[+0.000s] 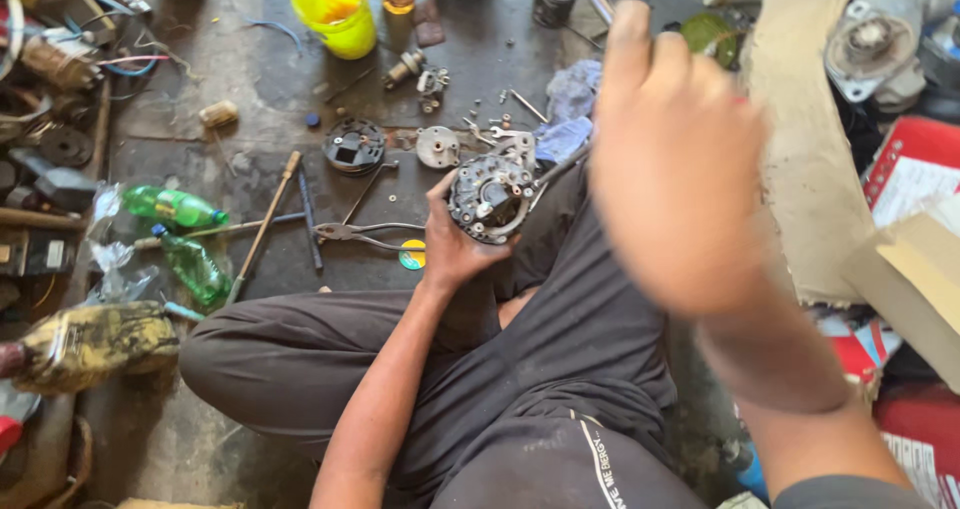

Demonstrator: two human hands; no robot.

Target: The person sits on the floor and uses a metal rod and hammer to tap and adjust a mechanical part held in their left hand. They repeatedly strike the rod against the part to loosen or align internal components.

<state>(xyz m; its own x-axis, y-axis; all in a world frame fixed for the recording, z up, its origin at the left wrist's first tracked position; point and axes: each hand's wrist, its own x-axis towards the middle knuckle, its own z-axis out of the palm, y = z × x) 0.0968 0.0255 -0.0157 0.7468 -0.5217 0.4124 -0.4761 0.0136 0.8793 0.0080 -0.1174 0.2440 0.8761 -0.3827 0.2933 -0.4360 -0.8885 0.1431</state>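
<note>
The left hand (455, 244) grips a round grey metal alternator part (490, 197) from below. The right hand (680, 169) hangs raised, blurred, fingers curled loosely, holding nothing visible. A red-and-white cardboard box (915, 169) lies to its right.

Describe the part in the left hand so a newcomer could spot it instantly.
Start at the grimy concrete floor before the seated person's dark trousers. Above the raised knee, the left hand cups a round grey metal electrical assembly. Unlike the flat black disc and pale disc lying on the floor, it is held up and has a curved, horseshoe-like outer plate.
</note>
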